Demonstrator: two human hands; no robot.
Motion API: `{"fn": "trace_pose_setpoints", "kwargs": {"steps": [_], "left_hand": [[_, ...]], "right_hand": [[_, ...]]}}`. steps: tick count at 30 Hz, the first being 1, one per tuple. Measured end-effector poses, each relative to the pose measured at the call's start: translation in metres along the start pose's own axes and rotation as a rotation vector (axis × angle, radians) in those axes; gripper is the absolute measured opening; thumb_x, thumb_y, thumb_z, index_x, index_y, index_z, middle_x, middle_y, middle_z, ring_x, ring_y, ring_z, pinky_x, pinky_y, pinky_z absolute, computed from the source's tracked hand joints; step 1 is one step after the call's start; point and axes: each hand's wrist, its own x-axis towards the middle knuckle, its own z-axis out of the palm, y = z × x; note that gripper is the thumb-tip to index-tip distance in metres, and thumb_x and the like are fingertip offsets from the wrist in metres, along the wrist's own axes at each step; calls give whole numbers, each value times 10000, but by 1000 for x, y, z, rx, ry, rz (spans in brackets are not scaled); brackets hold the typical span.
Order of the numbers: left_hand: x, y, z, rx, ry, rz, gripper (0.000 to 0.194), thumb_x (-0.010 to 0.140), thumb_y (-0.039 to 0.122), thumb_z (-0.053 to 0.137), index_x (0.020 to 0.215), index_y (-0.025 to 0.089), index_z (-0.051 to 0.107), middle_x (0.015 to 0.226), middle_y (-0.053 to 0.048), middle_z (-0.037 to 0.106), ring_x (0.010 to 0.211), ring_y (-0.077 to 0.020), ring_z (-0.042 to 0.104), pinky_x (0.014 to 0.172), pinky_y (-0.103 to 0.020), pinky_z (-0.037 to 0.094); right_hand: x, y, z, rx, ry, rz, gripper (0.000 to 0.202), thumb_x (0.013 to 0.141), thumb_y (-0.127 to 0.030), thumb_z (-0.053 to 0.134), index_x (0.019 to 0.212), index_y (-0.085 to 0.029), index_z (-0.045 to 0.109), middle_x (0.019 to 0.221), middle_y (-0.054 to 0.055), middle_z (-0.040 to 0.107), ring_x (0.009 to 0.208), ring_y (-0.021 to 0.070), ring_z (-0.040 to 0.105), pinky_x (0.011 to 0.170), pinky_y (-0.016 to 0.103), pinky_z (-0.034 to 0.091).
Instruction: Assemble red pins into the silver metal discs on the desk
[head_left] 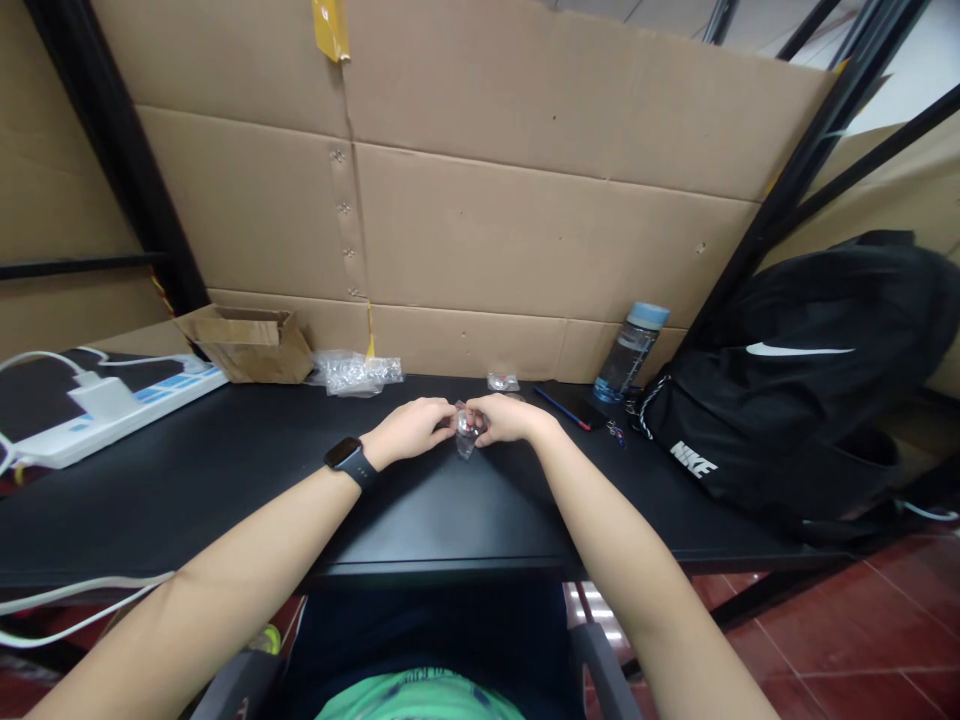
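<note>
Both hands meet over the middle of the black desk (442, 510), holding a small shiny item in clear plastic wrapping (466, 432). My left hand (415, 428), with a dark watch (351, 460) on its wrist, pinches the left side of the wrapping. On the other side, the fingers of my right hand (504, 418) curl over its top and right edge. The wrapper's lower end sticks out below the fingers. What is inside is too small to make out. Just behind my right hand lies another small clear packet (502, 382).
Left: a power strip (127, 410) with a white plug, an open cardboard box (251, 345) and crumpled clear plastic (358, 374). Right: a dark phone (577, 402) with a pen (561, 408), keys (615, 432), a water bottle (631, 352) and a black backpack (795, 400). Cardboard (480, 240) walls the back.
</note>
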Motion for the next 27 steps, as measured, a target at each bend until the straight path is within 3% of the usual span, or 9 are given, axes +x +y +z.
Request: {"fn": "trace_pose_setpoints", "kwargs": {"steps": [7,12,19,27], "left_hand": [[1,4,0,-134,108,-9,129,924,269,554,900,217,669,871,-28,707,771,-170,644,717,-259,465],[0,9,-2,-188,132,-20,116,922,257,551,925,224,663,856,-19,722,757,-172,658,697,-260,465],[1,6,-3,-175,173,-34,106,923,243,560,947,228,662,843,-14,727,742,-170,664,714,-264,475],[2,11,-7,-213,271,-44,111,942,246,534,930,212,639,883,-14,729,758,-165,664,733,-270,480]], "right_hand": [[-3,-5,-2,76,-14,-13,429,621,-227,865,966,-200,611,910,-12,677,755,137,609,621,209,384],[-3,-8,-3,95,25,-44,337,695,-334,832,897,-188,606,853,-7,656,714,132,583,605,219,375],[-5,-11,-5,90,81,-94,188,783,-274,749,896,-169,643,828,6,673,677,118,569,615,220,365],[-3,-13,-5,67,256,-137,89,831,-242,683,854,-167,644,759,-4,658,648,109,536,617,216,328]]}}
